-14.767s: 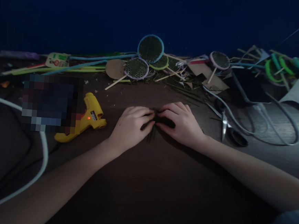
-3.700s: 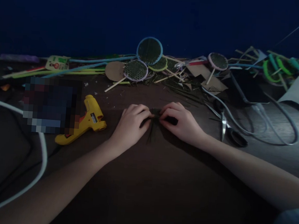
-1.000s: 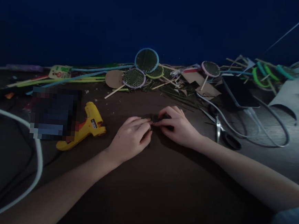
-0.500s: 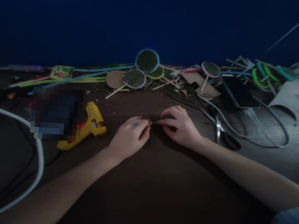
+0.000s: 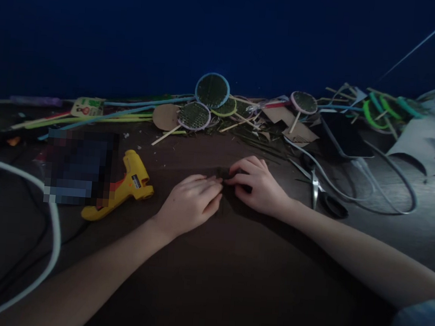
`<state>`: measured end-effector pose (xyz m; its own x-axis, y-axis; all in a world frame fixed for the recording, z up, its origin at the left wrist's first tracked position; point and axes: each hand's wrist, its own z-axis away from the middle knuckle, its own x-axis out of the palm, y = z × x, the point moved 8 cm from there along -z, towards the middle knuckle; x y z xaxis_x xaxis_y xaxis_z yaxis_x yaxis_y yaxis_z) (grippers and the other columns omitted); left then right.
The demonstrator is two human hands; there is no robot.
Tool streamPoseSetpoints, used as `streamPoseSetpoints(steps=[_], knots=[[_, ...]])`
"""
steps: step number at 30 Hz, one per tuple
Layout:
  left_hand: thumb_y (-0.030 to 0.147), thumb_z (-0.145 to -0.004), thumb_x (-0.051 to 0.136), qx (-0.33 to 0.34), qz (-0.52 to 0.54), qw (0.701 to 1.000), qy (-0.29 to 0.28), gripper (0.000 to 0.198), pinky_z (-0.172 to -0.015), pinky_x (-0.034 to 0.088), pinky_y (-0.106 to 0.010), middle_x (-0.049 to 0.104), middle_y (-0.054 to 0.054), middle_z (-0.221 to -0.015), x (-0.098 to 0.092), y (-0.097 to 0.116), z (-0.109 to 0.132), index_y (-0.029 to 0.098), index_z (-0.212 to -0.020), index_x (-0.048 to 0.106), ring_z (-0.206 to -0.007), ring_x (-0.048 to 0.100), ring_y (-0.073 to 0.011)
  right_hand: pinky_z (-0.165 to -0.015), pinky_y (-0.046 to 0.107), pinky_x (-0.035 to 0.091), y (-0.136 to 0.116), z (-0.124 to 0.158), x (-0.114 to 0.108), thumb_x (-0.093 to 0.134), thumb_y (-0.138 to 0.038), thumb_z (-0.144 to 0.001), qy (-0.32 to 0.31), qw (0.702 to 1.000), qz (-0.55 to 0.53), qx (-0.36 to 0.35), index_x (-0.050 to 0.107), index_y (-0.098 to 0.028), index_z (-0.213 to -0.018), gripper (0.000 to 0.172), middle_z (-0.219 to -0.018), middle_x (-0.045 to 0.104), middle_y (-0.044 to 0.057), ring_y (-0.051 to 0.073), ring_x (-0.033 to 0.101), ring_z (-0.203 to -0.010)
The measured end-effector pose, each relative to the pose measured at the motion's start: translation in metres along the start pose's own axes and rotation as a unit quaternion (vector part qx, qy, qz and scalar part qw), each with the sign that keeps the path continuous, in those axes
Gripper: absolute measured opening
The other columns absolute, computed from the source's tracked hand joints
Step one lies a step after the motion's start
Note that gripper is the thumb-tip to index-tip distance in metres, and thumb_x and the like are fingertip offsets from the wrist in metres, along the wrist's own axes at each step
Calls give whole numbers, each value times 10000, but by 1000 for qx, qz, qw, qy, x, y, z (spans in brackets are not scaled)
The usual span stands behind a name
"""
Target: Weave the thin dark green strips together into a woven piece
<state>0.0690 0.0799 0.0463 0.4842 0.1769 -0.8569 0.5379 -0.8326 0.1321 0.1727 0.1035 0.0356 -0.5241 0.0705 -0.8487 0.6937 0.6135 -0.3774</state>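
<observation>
Over the middle of the dark table [image 5: 231, 274], my two hands meet fingertip to fingertip. A small bunch of thin dark green strips [image 5: 223, 172] shows between them, hard to make out in the dim light. My left hand [image 5: 192, 201] lies low over the table with its fingers together and pressed on the strips. My right hand [image 5: 259, 184] pinches the strips between thumb and curled forefinger. The fingers partly cover the strips. To the left is a yellow glue gun [image 5: 135, 179], and to the right lie scissors [image 5: 316, 186] with black handles.
Along the back lie small round rackets with dark woven faces, among them a blue-rimmed one [image 5: 212, 90], plus cardboard pieces [image 5: 165, 116] and pipe cleaners [image 5: 119, 112]. A phone [image 5: 345, 135] with a cable sits at right. A white cable [image 5: 56, 230] curves at left.
My left hand's fingers have flattened and slid slightly right over the strips, covering more of them. My right hand has shifted a little left and down. The view has moved slightly.
</observation>
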Motion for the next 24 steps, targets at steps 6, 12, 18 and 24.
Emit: streamPoseSetpoints(steps=[6,12,18,24], knots=[[198,-897,457,39,-54,998,-13,246,-846,527,-336,707,-90,-1018,2,10,1,109,-1005,660,-961,664,-204,-775,381,390,7,-1,0,499,-76,-720,8,998,-48,28,674,-191,-733,210,-872,635,54,203,527,-881],[203,-889,502,55,-78,995,-17,226,-851,526,-328,702,-93,-1034,4,12,4,90,-990,670,-971,661,-209,-786,360,443,43,-1,-19,484,-83,-714,89,978,-113,150,651,-185,-773,205,-837,653,42,180,578,-838],[238,-894,500,51,-76,996,-23,247,-867,525,-333,697,-93,-1049,6,12,5,88,-996,668,-987,655,-204,-684,356,463,100,2,-49,567,-173,-680,107,950,-78,282,637,-181,-748,98,-752,658,40,179,594,-694],[241,-899,488,45,-72,996,-21,251,-869,527,-336,691,-97,-1060,6,11,5,101,-1011,663,-992,654,-201,-519,292,429,136,-13,-42,718,-276,-571,-23,954,-27,298,616,-193,-723,200,-609,596,-10,139,544,-538]])
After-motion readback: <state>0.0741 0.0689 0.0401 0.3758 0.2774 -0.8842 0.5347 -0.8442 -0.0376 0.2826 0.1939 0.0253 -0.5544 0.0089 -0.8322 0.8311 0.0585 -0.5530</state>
